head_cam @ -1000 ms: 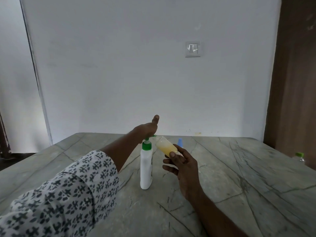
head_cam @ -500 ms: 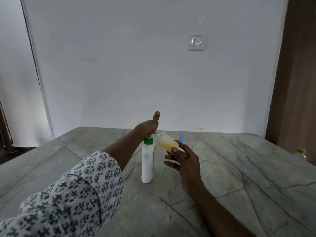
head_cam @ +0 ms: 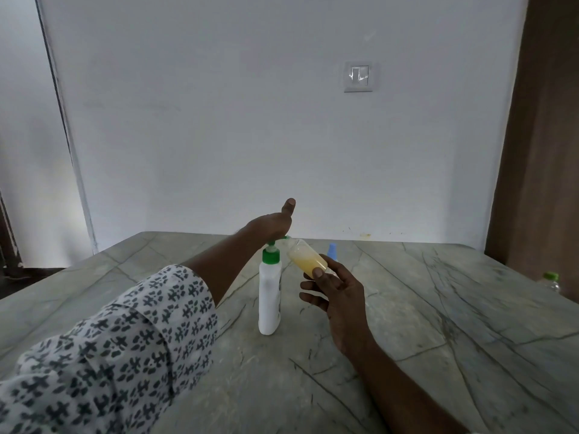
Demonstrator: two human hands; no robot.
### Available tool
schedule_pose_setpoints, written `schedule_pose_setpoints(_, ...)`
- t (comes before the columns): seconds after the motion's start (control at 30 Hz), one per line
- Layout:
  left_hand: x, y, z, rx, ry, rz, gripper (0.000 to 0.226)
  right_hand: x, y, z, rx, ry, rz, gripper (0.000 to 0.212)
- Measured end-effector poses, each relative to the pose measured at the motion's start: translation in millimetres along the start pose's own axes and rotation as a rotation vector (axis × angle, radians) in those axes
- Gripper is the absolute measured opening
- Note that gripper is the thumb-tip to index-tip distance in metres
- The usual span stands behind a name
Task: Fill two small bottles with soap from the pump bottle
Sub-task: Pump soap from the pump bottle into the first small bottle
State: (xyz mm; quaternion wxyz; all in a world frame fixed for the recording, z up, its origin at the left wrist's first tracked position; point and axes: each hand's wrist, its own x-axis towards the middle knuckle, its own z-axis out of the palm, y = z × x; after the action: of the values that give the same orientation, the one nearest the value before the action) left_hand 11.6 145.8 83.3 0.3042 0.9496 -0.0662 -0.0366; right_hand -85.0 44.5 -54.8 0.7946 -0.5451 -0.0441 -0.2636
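A white pump bottle with a green collar stands upright on the marble table. My left hand rests flat on its pump head with the thumb sticking up; the fingers are hidden behind the hand. My right hand grips a small clear bottle partly filled with yellow soap. That bottle is tilted, its mouth up against the green nozzle. Just behind it a small blue-topped bottle peeks out, mostly hidden.
A clear bottle with a green cap stands at the table's far right edge by a brown wooden panel. The table's far edge meets a white wall with a switch plate.
My left hand pushed the pump head down half a second ago and has since come back up a little, showing the stem. The small bottle stays at the nozzle.
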Motion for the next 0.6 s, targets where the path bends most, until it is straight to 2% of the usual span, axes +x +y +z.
schedule_pose_setpoints(0.6, -6.6, -4.8, 6.4, -0.050, -0.007, -0.015, 0.087, -2.1, -0.7, 0.1, 0.006, 0.008, 0.021, 0.035)
